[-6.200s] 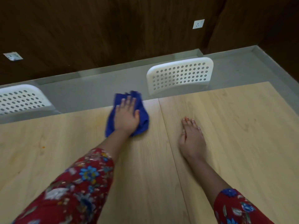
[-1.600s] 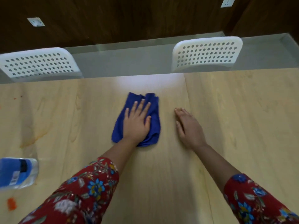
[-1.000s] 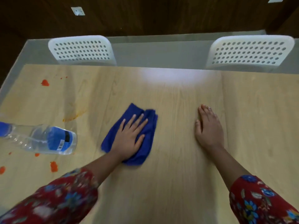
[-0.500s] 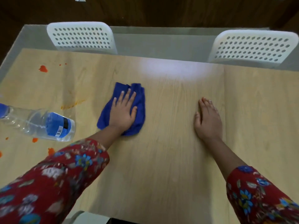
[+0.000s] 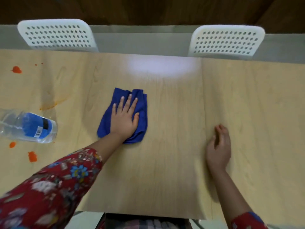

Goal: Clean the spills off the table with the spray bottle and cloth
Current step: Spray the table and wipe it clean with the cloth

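Observation:
A crumpled blue cloth [image 5: 142,113] lies on the light wooden table [image 5: 165,171], left of its middle seam. My left hand [image 5: 124,118] presses flat on the cloth with its fingers spread. My right hand [image 5: 218,149] is just right of the seam, holding nothing, its fingers loosely curled and a little blurred. A clear plastic bottle with a blue label [image 5: 28,127] lies on its side at the left edge; its top is out of frame. Orange spills show at the far left [image 5: 16,69] and near left [image 5: 32,156], with a thin smear [image 5: 51,104] between them.
Two white perforated chair backs [image 5: 56,36] [image 5: 226,41] stand behind the table's far edge, with a grey floor strip and a dark wood wall beyond. A bright light reflection sits on the table's far middle. The near table edge is at the bottom.
My left hand has kept sliding the cloth around mid-table. My right hand has drawn back toward the near edge and curled its fingers from flat. The view has shifted left, showing the bottle and spills.

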